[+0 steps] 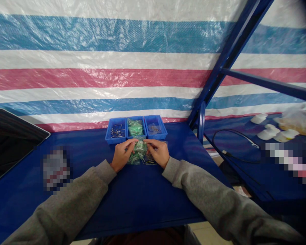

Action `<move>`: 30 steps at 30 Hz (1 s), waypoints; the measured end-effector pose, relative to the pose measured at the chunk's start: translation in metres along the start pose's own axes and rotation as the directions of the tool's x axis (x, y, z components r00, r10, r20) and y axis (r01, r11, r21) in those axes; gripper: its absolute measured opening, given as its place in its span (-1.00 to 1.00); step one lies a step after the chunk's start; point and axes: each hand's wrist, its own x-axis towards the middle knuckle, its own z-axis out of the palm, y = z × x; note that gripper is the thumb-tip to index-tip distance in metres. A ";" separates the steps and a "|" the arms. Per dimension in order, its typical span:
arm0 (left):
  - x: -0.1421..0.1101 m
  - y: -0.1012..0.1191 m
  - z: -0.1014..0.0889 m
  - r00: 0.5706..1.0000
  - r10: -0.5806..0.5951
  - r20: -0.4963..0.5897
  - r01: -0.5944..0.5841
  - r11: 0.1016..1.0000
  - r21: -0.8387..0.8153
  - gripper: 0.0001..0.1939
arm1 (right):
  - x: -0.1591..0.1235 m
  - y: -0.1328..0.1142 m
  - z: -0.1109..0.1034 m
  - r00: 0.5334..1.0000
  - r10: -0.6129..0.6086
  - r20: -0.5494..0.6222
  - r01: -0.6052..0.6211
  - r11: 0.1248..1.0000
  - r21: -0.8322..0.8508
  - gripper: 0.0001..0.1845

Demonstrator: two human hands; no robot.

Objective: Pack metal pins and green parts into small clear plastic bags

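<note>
Back wall: striped sheet [99, 79] in white, blue and red, creased and shiny, behind the table.
Table: blue top [140, 200]; both forearms in grey sleeves reach across it from the near edge.
Left side: dark panel [12, 143] with a pale rim, leaning at the table's far left; nearer the left sleeve, a pixelated item [56, 170], identity hidden.
Right side: blue metal frame [225, 56] slanting up past the table's corner; beyond it a second blue surface with a black cable [234, 159], white pieces [269, 132] and a cloudy plastic bag [299, 120].
Bins: three in a row, just beyond the hands. Left bin [116, 140], loose metal pins; middle bin [144, 126], green packets; right bin [158, 136], a small clear bag of brownish bits.
In the way: middle bin close behind the fingertips; its front partly covered by the held packet.
Packet: clear-and-green packet [140, 147], between the two hands, in front of the middle bin.
Left hand [123, 154]: thumb and forefinger pinched on the packet's upper left edge.
Right hand [158, 152]: thumb and forefinger closed on its upper right edge; other fingers curled.
Beneath: more green wrapping and thin metal pieces [149, 160] at the hands, contents partly hidden.
</note>
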 end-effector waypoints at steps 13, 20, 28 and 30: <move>-0.002 0.006 -0.004 1.000 0.002 0.019 -0.002 1.000 0.002 -0.65 | 0.001 -0.001 0.000 1.000 -0.011 0.001 0.011 1.000 0.008 -0.78; -0.003 0.004 -0.003 0.999 0.005 0.033 -0.004 1.000 -0.029 -0.62 | 0.001 -0.001 -0.001 1.000 -0.019 -0.009 0.018 1.000 -0.024 -0.79; -0.003 0.004 -0.001 1.000 0.004 0.031 -0.001 0.993 -0.121 -0.59 | 0.002 -0.004 -0.001 1.000 -0.011 -0.018 0.010 0.999 -0.046 -0.77; -0.003 0.004 -0.002 0.999 0.017 0.034 -0.013 0.994 -0.109 -0.58 | 0.002 -0.004 -0.001 1.000 -0.006 -0.027 0.005 0.998 -0.055 -0.76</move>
